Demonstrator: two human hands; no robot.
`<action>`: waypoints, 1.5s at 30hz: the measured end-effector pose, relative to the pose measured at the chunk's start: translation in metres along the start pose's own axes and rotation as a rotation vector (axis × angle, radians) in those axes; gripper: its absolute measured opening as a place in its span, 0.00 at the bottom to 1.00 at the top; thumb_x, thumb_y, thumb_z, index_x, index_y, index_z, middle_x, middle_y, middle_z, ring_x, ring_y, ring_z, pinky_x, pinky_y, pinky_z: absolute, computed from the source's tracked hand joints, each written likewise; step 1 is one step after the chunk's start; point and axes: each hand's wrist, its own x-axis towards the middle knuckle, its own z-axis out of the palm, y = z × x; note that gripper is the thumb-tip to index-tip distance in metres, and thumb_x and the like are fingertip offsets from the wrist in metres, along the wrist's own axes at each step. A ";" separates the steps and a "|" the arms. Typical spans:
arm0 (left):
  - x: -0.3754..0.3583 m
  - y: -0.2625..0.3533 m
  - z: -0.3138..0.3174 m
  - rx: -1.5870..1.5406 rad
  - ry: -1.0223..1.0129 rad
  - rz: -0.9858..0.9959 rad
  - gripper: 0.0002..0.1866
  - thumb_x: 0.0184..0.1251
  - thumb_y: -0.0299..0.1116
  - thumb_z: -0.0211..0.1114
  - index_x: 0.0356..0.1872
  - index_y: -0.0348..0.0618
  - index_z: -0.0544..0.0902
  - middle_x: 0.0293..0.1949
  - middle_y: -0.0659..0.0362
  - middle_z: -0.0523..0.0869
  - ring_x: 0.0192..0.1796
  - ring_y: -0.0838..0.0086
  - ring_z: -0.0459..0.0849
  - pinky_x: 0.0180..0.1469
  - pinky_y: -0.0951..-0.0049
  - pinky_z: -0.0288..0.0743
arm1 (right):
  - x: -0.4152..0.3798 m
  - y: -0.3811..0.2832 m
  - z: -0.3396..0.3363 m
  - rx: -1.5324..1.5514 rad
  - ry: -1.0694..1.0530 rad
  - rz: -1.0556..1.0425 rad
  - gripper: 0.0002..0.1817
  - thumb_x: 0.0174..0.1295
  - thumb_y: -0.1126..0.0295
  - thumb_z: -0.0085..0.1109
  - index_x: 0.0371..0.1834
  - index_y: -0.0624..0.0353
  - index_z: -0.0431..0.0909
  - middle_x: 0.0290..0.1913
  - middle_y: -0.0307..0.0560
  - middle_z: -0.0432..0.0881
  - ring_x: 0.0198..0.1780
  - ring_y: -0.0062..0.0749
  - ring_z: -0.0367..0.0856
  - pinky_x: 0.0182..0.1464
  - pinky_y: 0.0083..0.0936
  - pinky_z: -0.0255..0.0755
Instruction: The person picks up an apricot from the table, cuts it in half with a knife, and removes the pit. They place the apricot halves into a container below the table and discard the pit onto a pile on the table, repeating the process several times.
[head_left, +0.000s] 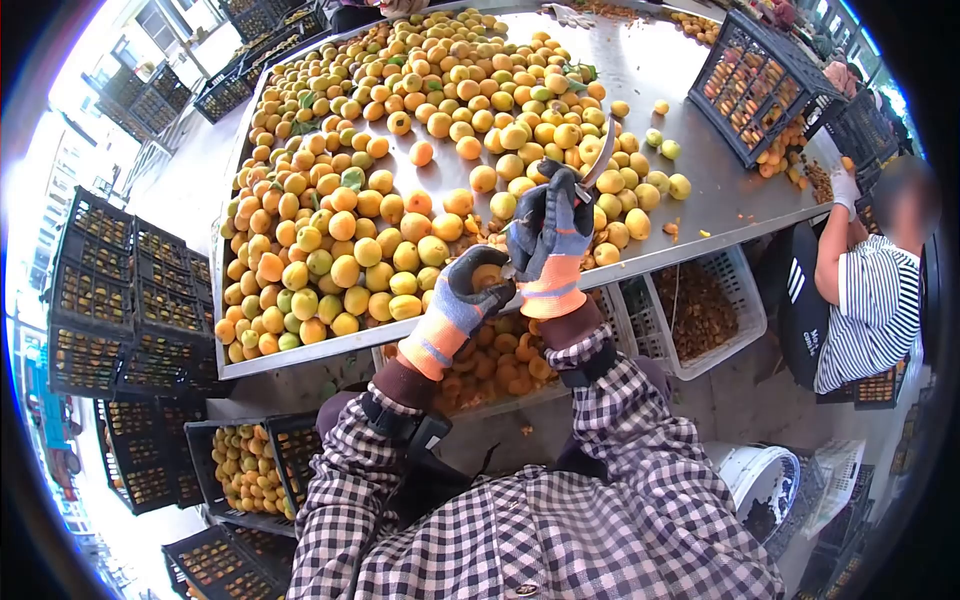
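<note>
My left hand point(470, 295), in a grey and orange glove, is closed around an apricot point(487, 277) at the table's near edge. My right hand point(552, 232), gloved the same way, grips a knife point(600, 155) whose blade points up and away. The two hands touch over a white basket point(640, 330) of cut apricot pieces. A big heap of yellow and orange apricots point(400, 170) covers the steel table point(700, 170) just beyond the hands.
A black crate point(755, 85) of fruit stands on the table's far right. A white basket point(745, 320) of pits sits under the edge. A person in a striped shirt point(870, 310) works on the right. Black crates point(130, 300) stack on the left; a white bucket point(760, 480) stands below.
</note>
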 end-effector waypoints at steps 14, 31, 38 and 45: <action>0.002 -0.009 0.005 -0.085 0.035 -0.044 0.20 0.52 0.25 0.72 0.48 0.39 0.81 0.44 0.58 0.85 0.47 0.77 0.81 0.53 0.74 0.75 | -0.004 0.012 0.002 -0.027 -0.101 -0.069 0.12 0.68 0.69 0.59 0.49 0.65 0.76 0.27 0.37 0.77 0.23 0.17 0.72 0.25 0.13 0.66; 0.000 0.002 0.006 0.121 -0.065 0.099 0.19 0.53 0.24 0.74 0.47 0.37 0.80 0.41 0.60 0.83 0.45 0.79 0.79 0.52 0.75 0.74 | 0.009 0.014 -0.019 0.042 0.516 0.436 0.09 0.68 0.51 0.58 0.40 0.40 0.77 0.21 0.28 0.70 0.17 0.15 0.62 0.17 0.15 0.52; 0.000 0.011 0.011 0.218 -0.051 0.164 0.18 0.53 0.25 0.75 0.46 0.38 0.81 0.40 0.58 0.85 0.43 0.76 0.81 0.50 0.73 0.76 | 0.012 0.018 -0.032 0.145 0.574 0.498 0.11 0.67 0.50 0.58 0.37 0.41 0.74 0.21 0.30 0.69 0.16 0.19 0.61 0.16 0.17 0.53; 0.003 0.013 0.013 0.345 -0.022 0.276 0.19 0.50 0.24 0.75 0.44 0.39 0.80 0.38 0.56 0.85 0.41 0.69 0.84 0.49 0.72 0.76 | 0.017 0.032 -0.053 0.243 0.526 0.640 0.14 0.67 0.48 0.54 0.32 0.44 0.70 0.20 0.32 0.69 0.15 0.25 0.63 0.17 0.24 0.57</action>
